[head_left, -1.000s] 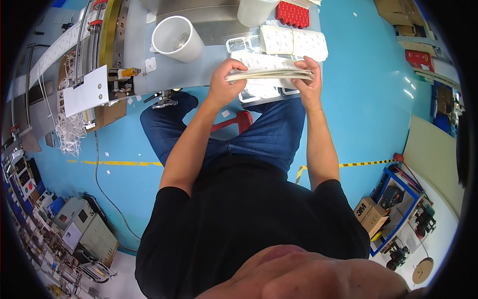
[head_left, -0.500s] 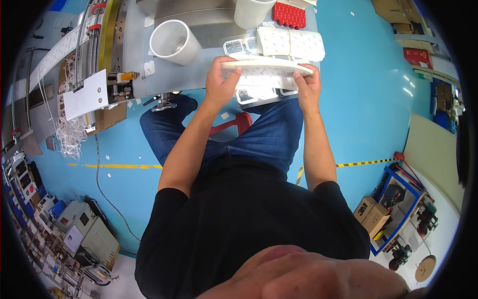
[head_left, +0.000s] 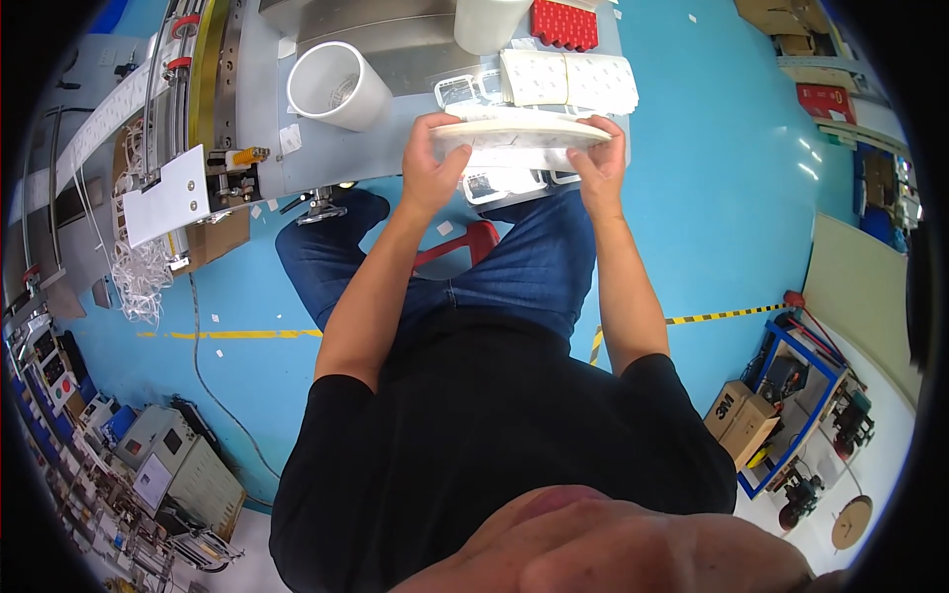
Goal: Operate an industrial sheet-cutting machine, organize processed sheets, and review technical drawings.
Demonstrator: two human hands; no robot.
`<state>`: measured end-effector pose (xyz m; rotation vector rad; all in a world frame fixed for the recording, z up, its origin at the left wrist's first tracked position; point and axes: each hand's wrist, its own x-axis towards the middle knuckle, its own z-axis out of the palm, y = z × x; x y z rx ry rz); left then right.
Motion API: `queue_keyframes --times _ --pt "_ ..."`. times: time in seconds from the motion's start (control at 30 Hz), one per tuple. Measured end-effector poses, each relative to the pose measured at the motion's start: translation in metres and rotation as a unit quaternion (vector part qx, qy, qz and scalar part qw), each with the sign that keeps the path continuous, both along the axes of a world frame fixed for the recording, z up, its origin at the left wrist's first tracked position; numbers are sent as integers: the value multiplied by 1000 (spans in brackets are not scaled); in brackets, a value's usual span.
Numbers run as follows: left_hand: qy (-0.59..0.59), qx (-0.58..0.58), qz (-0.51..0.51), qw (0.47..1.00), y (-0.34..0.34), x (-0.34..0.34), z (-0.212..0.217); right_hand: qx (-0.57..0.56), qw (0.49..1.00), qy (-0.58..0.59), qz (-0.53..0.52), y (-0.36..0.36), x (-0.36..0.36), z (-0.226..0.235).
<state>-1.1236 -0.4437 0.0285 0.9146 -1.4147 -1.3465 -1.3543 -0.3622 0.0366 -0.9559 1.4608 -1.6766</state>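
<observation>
A thick stack of white sheets (head_left: 519,133) is held up on edge above the near side of the table, its upper edge slightly bowed. At its left end my left hand (head_left: 431,166) is closed on it, thumb on the near face and fingers behind. My right hand (head_left: 600,166) grips the right end in the same way. Just beyond the stack lies a bundle of printed white sheets (head_left: 534,81) with a band round it. Beside that bundle is a clear sheet with white frame outlines (head_left: 461,92). Similar framed pieces (head_left: 504,186) show below the stack, partly covered.
A white cylindrical container (head_left: 368,97) stands on the grey table (head_left: 415,114), with a second white container (head_left: 484,30) farther back. Next to that is a red patterned block (head_left: 564,25). A machine with rails and a white plate (head_left: 168,198) borders the left side.
Both hands still grip the stack. My right thumb has slid a little inward along the near face, and the stack's face is tilted slightly differently. The whole view has shifted slightly.
</observation>
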Motion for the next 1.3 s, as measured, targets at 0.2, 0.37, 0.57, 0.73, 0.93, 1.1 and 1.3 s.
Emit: queue_keyframes --times 0.2,0.37,0.57,0.73,0.93,1.1,1.3 --pt "-73 35 -3 997 0 -3 14 60 998 13 -1 -1 -1 3" --pt "-84 119 -5 989 -17 -9 14 60 998 -17 -22 -2 -12 10" --pt "35 224 -32 973 -20 -16 15 92 994 -64 -6 1 -16 23" --pt "43 195 -44 979 -18 -17 24 44 998 -30 -16 2 -9 31" --pt "-20 -6 -82 996 -19 0 24 37 997 52 45 12 -25 30" --pt "-195 -177 -100 959 -21 3 51 60 949 302 67 13 -22 46" --pt "-289 -202 -103 930 -30 -5 57 62 924 372 71 6 -24 42"
